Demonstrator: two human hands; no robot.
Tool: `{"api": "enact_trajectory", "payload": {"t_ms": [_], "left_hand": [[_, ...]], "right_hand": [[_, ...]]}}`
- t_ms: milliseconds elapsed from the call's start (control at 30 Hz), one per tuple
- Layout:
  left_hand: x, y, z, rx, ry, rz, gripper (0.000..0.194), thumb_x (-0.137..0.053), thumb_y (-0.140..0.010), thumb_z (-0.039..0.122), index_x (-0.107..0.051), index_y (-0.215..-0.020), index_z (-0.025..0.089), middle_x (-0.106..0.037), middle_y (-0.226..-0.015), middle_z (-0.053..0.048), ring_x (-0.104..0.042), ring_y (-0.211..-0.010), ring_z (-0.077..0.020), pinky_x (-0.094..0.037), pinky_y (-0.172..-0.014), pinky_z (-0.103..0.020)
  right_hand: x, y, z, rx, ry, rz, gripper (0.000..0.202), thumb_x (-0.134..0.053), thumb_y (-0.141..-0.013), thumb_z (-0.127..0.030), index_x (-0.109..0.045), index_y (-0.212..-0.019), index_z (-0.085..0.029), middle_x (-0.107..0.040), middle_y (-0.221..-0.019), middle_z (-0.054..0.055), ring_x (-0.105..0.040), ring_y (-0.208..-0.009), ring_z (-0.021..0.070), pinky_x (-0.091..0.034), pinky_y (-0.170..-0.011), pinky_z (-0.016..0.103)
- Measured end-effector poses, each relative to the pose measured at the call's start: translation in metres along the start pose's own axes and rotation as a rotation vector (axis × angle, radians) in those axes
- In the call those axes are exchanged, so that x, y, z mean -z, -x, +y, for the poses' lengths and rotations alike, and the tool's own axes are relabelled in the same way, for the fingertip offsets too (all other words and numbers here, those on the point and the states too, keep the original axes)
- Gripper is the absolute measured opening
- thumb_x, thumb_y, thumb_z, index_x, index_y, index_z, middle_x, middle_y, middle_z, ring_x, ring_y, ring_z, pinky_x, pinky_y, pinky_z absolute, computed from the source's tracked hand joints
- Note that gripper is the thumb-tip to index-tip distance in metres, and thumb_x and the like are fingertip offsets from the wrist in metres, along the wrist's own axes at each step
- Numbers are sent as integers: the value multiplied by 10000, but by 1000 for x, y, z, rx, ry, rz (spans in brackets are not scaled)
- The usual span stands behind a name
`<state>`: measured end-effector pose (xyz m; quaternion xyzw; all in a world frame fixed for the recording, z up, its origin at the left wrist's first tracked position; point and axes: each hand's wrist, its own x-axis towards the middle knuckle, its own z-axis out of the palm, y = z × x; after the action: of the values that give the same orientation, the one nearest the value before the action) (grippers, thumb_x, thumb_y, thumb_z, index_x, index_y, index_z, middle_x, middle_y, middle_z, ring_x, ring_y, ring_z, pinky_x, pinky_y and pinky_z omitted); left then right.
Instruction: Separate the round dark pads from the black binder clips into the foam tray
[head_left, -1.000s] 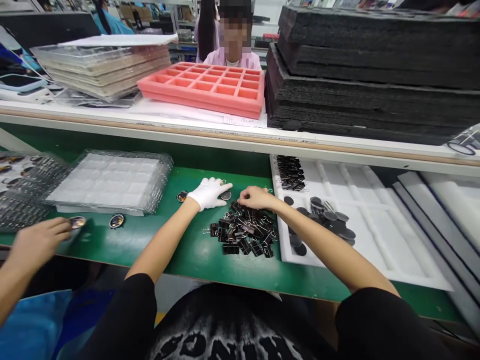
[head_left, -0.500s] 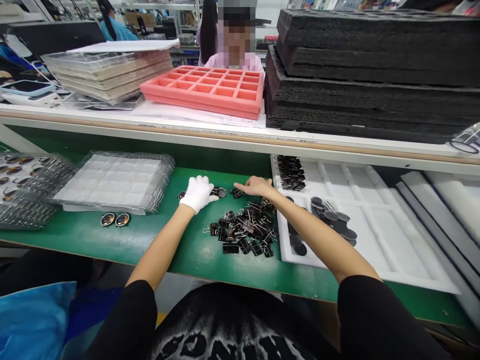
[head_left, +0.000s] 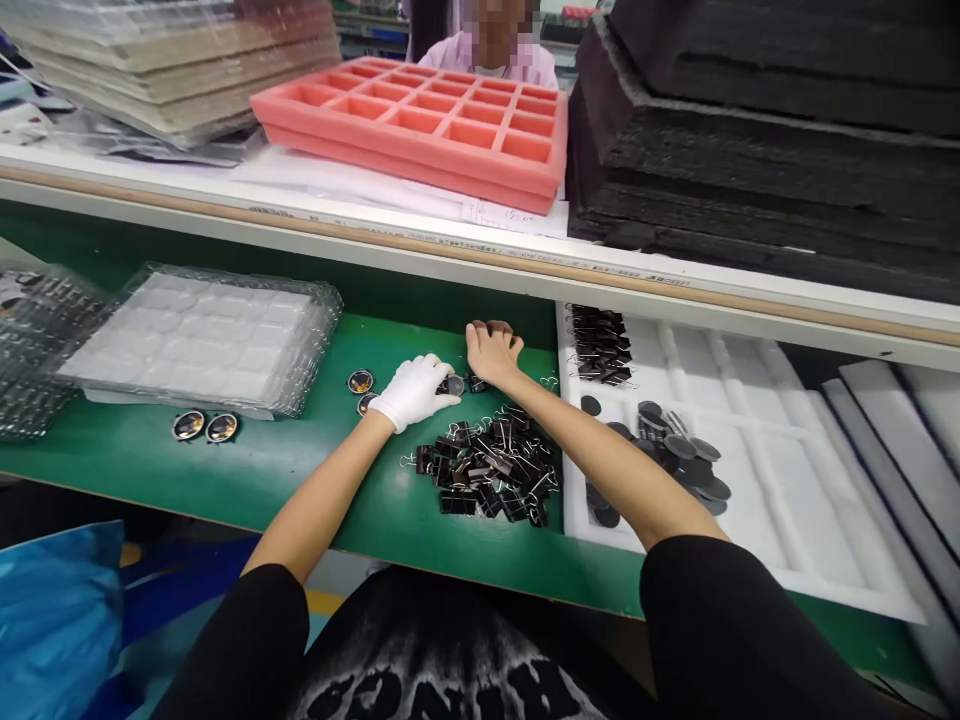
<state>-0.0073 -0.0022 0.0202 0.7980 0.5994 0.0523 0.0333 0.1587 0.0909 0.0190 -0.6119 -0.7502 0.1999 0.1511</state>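
My left hand [head_left: 414, 390], in a white glove, has its fingers and thumb around a dark round disc [head_left: 455, 385] on the green bench. Beside that disc a black binder clip [head_left: 477, 383] lies just below my bare right hand [head_left: 492, 352]. The right fingers are apart and bent towards the bench's back wall, with nothing visible in them. Two round rimmed amber lenses [head_left: 361, 381] lie at the left glove, one partly covered by it. Nearer me is a heap of black binder clips [head_left: 487, 468] with wire handles.
Another pair of rimmed lenses [head_left: 221, 428] lies left, before stacked clear trays [head_left: 202, 335]. At right, a white foam tray [head_left: 780, 480] holds lined-up clips [head_left: 600, 345] and loose dark discs [head_left: 679, 446]. Above, a shelf bears a pink foam tray [head_left: 420, 150] and black foam stacks [head_left: 765, 150]. A person sits opposite.
My right hand has moved back from the small clip, and its fingers have spread. The left glove has shifted right, uncovering the rimmed lenses. The view has tilted down.
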Motion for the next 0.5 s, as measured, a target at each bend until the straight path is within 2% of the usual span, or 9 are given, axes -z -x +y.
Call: {"api": "enact_trajectory", "payload": {"t_ms": [233,500], "left_hand": [[-11,-6,4,3,32,35,493,-710,-923,571,-665,-1266,220,-662,-1227,-117,-635,-1082,-309,-443,-869,-393],[-19,-15,16,-26,11,59,569,-669,-936,622,-652,-1318,200,-664,-1257,-135,-623,-1133,-327,-420,-900,-415]], "right_hand": [[-16,-3,23,-28,-13,67,654,-50,-1084,-501,-500,-1505,-281,-377,-1621,135,-224,-1547,311,-202,-1229,619],[-18,-4,25,-43,-37,101,656,-69,-1086,-498,-524,-1483,-243,-378,-1615,149,-212,-1562,323,-149,-1249,619]]}}
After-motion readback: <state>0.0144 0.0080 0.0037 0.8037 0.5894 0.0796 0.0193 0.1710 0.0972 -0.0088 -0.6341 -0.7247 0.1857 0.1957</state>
